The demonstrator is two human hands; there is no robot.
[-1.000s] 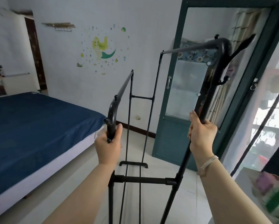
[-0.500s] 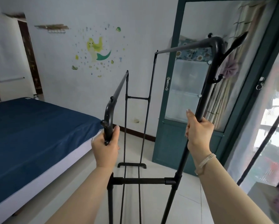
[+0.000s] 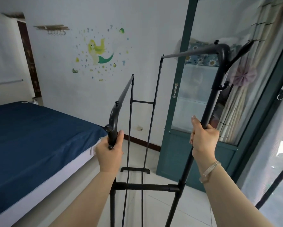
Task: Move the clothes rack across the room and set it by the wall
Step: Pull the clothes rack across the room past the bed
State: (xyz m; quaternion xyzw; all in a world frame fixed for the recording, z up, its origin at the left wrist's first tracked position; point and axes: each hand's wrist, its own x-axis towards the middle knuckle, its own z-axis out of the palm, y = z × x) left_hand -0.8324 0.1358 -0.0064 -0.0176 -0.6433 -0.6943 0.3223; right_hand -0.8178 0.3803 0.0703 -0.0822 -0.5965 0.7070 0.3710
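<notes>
A black metal clothes rack (image 3: 145, 186) with two top rails stands lengthwise in front of me, its far foot resting on the tiled floor. My left hand (image 3: 110, 153) is closed around the curved near end of the lower left rail. My right hand (image 3: 203, 140) grips the taller right upright below its hooks; a clear bracelet sits on that wrist. The rack's far end lies near the white wall (image 3: 145, 22) with a mermaid sticker (image 3: 99, 52). The near feet are out of view.
A bed with a blue cover (image 3: 32, 141) fills the left side, close to the rack. A dark green framed glass door (image 3: 194, 99) stands open on the right, with curtains behind it and a sliding screen at far right. Pale tiled floor (image 3: 162, 207) runs between.
The rack and both hands have advanced toward the far wall, and the view has swung slightly right. The grip of both hands is unchanged.
</notes>
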